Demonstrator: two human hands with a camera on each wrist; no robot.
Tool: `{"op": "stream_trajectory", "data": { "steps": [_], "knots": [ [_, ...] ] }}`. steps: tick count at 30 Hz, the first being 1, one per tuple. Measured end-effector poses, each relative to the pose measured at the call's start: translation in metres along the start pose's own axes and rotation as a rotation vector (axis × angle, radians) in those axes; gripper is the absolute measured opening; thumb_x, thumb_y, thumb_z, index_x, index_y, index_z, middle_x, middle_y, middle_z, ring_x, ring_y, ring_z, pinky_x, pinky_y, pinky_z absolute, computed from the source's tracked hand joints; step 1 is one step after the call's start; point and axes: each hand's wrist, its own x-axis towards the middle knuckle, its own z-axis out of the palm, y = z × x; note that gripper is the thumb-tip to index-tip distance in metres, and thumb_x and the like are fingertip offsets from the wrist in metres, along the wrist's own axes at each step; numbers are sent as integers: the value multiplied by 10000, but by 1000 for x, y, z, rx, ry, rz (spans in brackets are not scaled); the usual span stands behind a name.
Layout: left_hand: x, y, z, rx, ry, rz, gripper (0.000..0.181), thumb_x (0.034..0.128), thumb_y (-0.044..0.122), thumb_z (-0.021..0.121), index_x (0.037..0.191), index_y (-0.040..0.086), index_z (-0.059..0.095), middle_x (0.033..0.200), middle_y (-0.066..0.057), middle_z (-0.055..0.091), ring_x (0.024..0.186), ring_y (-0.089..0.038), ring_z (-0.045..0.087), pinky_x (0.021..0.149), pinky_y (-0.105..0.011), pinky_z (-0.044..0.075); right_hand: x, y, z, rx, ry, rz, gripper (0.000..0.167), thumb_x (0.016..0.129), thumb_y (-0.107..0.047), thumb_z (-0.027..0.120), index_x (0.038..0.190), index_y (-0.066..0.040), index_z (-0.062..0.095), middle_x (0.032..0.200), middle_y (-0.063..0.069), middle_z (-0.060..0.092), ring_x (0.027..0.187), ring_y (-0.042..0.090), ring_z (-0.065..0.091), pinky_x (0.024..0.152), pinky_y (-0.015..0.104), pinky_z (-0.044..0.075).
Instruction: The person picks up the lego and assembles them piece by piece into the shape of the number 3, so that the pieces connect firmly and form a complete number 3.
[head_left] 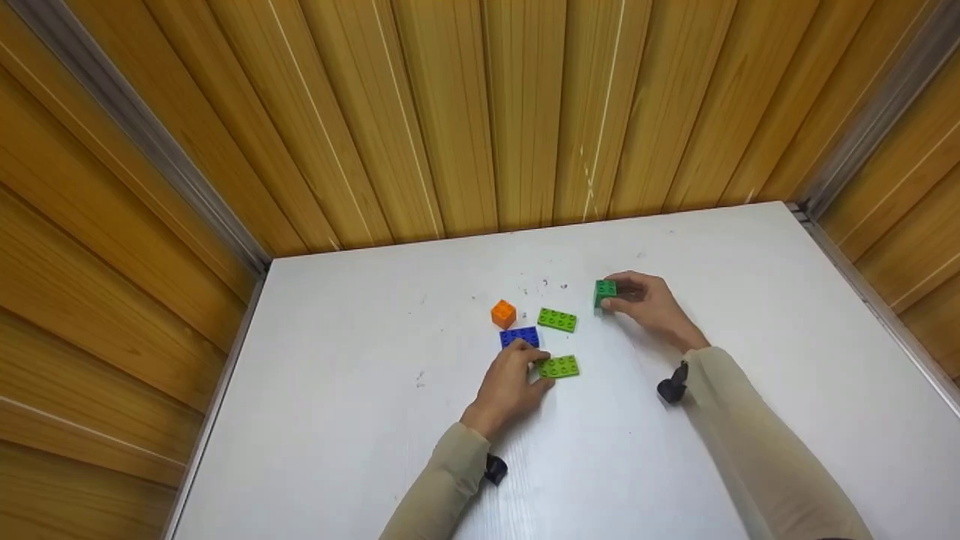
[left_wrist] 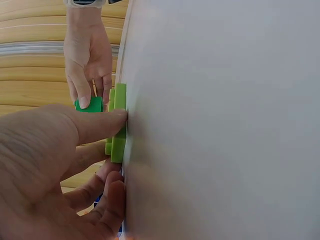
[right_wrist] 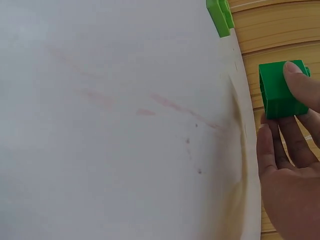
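Observation:
My right hand pinches a dark green toy building brick between thumb and fingers, slightly above the white table. To its left and nearer the front, my left hand grips the left end of a flat lime green brick with thumb and fingers; the brick sits studs up. A second lime green brick lies farther back, between the hands. Just beyond the left fingers is a blue brick, partly covered by them. An orange brick stands behind the blue one.
The white table has small dark marks near its middle. Yellow wood-patterned panels rise behind and on both sides, with grey metal strips at the corners. A small black device sits at the left wrist, another at the right.

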Motion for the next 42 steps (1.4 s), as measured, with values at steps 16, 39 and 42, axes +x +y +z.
{"op": "stream_trajectory", "data": {
  "steps": [16,39,42],
  "knots": [
    [-1,-1,-1,-66,-11,-42,362,948,178,828,1304,132,776,1194,31,644,1041,-110,569,942,-305,522,-23,-9,17,168,32,-126,462,930,-154,854,1351,-35,705,1258,120,715,1124,91,675,992,161,554],
    [-4,-2,-3,-135,-36,-101,361,974,164,804,1333,150,762,1209,26,627,1067,-131,558,961,-320,523,-45,-21,42,289,-6,-188,431,910,-87,857,1315,-30,724,1264,155,711,1115,195,690,945,211,588],
    [-5,-3,-3,-151,-37,-112,371,978,165,800,1346,148,754,1229,21,621,1103,-141,564,1003,-340,534,-47,-23,44,302,-13,-213,429,904,-59,854,1310,-14,724,1259,140,719,1113,162,688,984,233,584]
  ]
}}
